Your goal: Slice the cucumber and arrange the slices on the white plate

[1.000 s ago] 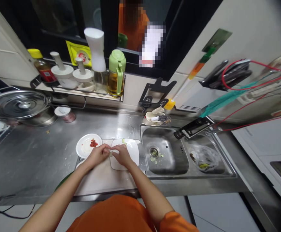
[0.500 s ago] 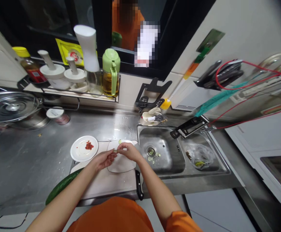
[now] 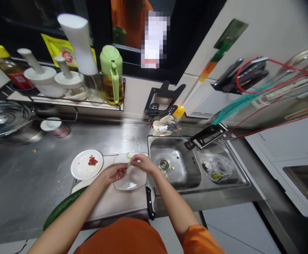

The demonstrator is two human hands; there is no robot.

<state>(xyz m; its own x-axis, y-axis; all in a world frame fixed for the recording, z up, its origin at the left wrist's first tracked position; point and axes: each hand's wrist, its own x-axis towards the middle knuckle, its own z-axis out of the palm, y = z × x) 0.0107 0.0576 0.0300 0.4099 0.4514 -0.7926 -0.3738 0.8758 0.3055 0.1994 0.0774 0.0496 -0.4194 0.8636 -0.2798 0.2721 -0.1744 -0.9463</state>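
My left hand (image 3: 116, 173) is closed on a small pale green slice (image 3: 129, 164), which looks like cucumber, above a white square plate (image 3: 130, 178). Close beside it, my right hand (image 3: 142, 163) has its fingers pinched at the same slice. A few slices (image 3: 128, 155) lie at the plate's far edge. The plate rests on a cutting board (image 3: 111, 204). Left of it, a round white plate (image 3: 83, 173) holds chopped red pieces (image 3: 93, 161). A whole cucumber (image 3: 61, 208) lies by my left forearm. The black-handled knife (image 3: 150, 203) is at the board's right edge.
A sink (image 3: 183, 173) with slices around its drain is on the right, and a plastic bag (image 3: 221, 167) lies in the second basin. A shelf (image 3: 90, 103) with bottles and jars runs along the wall. A lidded pot (image 3: 28, 132) stands at the far left.
The view has shifted slightly, so most things appear a little further left. The slice between my hands is now tilted more upright. Both hands remain above the square plate.
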